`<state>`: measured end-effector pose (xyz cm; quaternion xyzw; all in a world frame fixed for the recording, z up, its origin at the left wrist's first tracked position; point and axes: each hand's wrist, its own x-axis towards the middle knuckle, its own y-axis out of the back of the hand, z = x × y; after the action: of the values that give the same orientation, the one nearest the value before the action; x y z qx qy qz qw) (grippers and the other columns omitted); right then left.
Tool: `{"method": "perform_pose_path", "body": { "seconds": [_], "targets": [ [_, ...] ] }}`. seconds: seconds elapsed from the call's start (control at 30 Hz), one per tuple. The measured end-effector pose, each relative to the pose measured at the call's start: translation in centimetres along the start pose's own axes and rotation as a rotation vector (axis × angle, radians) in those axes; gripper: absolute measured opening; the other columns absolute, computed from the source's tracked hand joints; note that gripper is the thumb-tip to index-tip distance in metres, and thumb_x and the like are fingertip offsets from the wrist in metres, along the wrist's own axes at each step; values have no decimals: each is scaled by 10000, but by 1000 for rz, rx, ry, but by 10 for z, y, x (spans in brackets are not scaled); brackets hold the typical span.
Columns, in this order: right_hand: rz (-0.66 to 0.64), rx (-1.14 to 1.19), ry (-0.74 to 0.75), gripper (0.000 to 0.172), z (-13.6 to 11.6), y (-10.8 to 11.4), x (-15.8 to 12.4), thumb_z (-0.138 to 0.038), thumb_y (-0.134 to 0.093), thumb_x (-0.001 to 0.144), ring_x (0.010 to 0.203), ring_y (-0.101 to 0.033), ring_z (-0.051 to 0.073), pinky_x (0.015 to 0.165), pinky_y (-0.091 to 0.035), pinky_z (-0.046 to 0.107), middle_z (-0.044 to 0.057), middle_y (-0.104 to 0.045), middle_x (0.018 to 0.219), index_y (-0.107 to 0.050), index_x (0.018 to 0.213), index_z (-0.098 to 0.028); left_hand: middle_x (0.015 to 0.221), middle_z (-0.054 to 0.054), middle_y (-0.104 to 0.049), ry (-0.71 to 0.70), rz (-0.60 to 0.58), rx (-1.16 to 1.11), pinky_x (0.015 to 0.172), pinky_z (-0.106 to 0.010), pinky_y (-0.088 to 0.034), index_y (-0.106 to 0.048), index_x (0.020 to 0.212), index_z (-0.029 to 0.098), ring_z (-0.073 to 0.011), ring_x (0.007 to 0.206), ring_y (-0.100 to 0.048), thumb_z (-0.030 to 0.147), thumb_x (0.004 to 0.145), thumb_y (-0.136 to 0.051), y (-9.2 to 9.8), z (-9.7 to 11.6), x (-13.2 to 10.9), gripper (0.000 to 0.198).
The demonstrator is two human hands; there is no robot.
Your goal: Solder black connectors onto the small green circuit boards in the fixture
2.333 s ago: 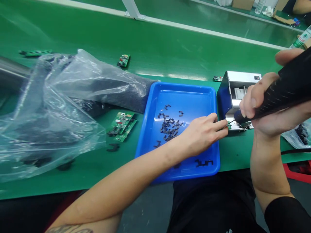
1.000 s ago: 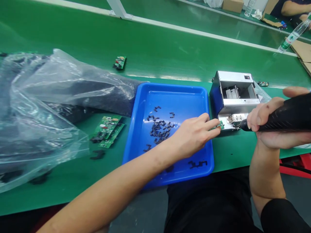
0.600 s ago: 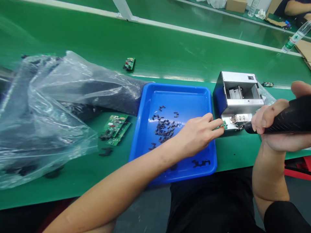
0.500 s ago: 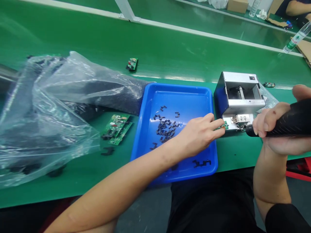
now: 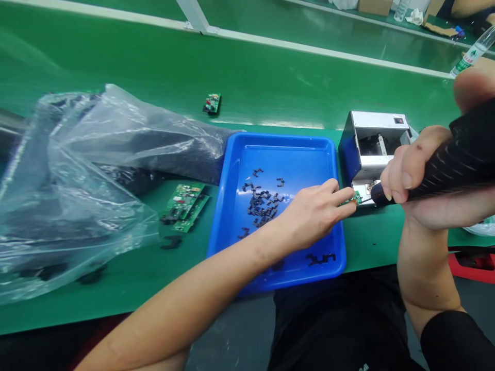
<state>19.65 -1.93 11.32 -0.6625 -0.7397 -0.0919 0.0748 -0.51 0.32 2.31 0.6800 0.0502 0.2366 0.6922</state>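
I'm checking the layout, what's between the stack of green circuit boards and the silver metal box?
Head view: a blue plastic tray holding small black clips lies between them, the left hand stretched over it.

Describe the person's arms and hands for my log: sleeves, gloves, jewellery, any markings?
Both hands are bare: no gloves, rings or watch show. The left hand leads into an arm uncovered as far as the frame's edge, with no sleeve in sight. The right hand has a small dark spot on one finger, and its forearm is bare up to a black sleeve near the elbow.
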Motion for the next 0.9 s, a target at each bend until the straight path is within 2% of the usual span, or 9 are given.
{"method": "perform_pose_path", "body": {
  "seconds": [0.07,0.17,0.3,0.43,0.53,0.6,0.73,0.8,0.9],
  "targets": [
    [-12,51,103,556,-4,-9,4,-854,-691,680,475,-614,156,453,-545,310,-59,-603,555,-725,797,-312,1196,-58,-684,-3,5,1,626,-297,-476,-696,1110,206,-219,879,-514,103,1003,-485,0,0,0,259],
    [16,190,174,566,-13,-15,11,-830,-708,693,395,-575,137,375,-471,279,-65,-670,596,-769,970,-340,1192,-66,-680,-13,8,-2,643,-294,-480,-691,1106,202,-216,890,-514,110,1015,-474,0,0,0,253],
    [1,274,187,587,-13,-19,14,-786,-773,658,371,-566,135,362,-461,280,-52,-708,619,-792,969,-287,1184,-61,-676,-5,-12,-8,656,-304,-488,-687,1096,202,-214,890,-513,116,1019,-475,1,1,0,241],
    [15,360,273,643,-1,-28,10,-816,-682,738,326,-460,95,343,-393,238,-66,-628,544,-756,1002,-234,1168,-56,-672,13,-59,-4,645,-322,-488,-683,1115,211,-220,896,-515,120,1016,-472,3,2,1,250],
    [67,372,269,619,4,-33,6,-827,-673,740,311,-438,98,318,-357,233,-72,-597,518,-716,951,-246,1201,-59,-665,18,-81,-14,648,-324,-495,-680,1133,212,-216,898,-517,128,1022,-461,3,2,2,259],
    [106,346,255,624,5,-33,4,-858,-642,733,313,-445,98,322,-363,227,-75,-592,517,-688,919,-264,1221,-59,-662,21,-84,-20,650,-320,-497,-678,1139,210,-212,903,-520,133,1027,-455,2,2,2,261],
    [140,159,209,722,8,-31,2,-952,-422,752,323,-431,71,390,-371,187,-100,-521,492,-645,934,-290,1212,-53,-670,26,-87,-31,637,-324,-493,-679,1125,212,-222,914,-528,137,1022,-463,2,2,2,251],
    [121,181,216,679,11,-30,2,-912,-441,791,335,-433,70,394,-358,183,-90,-527,512,-668,973,-299,1179,-49,-681,33,-96,-42,643,-331,-501,-681,1108,212,-229,913,-536,130,1012,-471,1,2,2,245],
    [66,342,268,572,13,-26,-1,-803,-584,824,355,-444,96,371,-365,216,-51,-587,556,-724,1093,-318,1189,-54,-692,38,-94,-78,697,-338,-535,-679,1132,205,-230,929,-560,138,1010,-487,-2,4,1,237]
  ]
}}
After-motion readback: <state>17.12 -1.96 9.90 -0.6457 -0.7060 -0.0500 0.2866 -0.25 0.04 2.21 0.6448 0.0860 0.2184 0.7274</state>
